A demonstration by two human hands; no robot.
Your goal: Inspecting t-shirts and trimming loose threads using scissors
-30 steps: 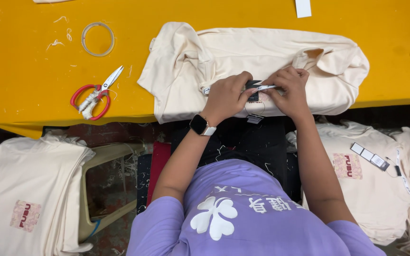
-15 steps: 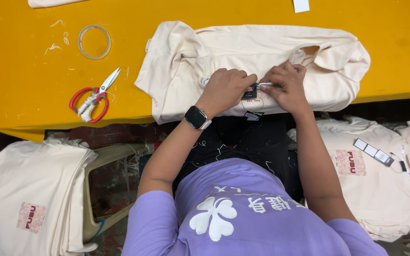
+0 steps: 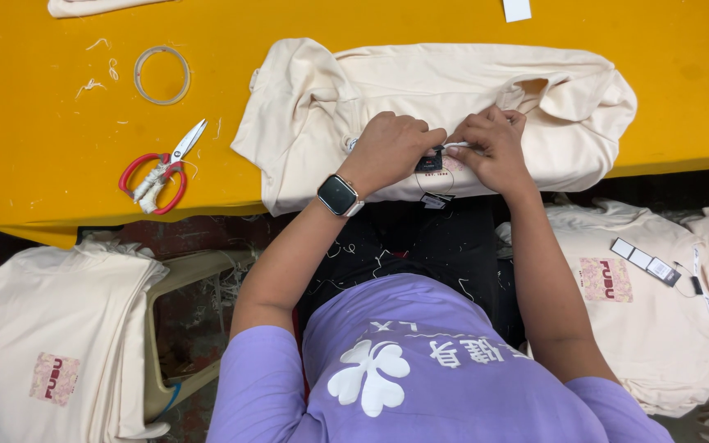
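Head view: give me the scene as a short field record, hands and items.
surface: yellow table
garment: folded cream fabric garment at the table's near edge
left hand: pressing on the garment, smartwatch on the wrist
right hand: on the garment, pinching at a small dark tag
tools: red-handled scissors; clear tape ring
side stacks: cream garment piles on both sides

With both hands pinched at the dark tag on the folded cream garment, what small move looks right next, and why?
Probably draw the right hand slightly outward to pull the thin white strand taut through the dark tag while the left hand pins the cream garment. Both hands meet at the tag, and the red-handled scissors lie untouched to the left.
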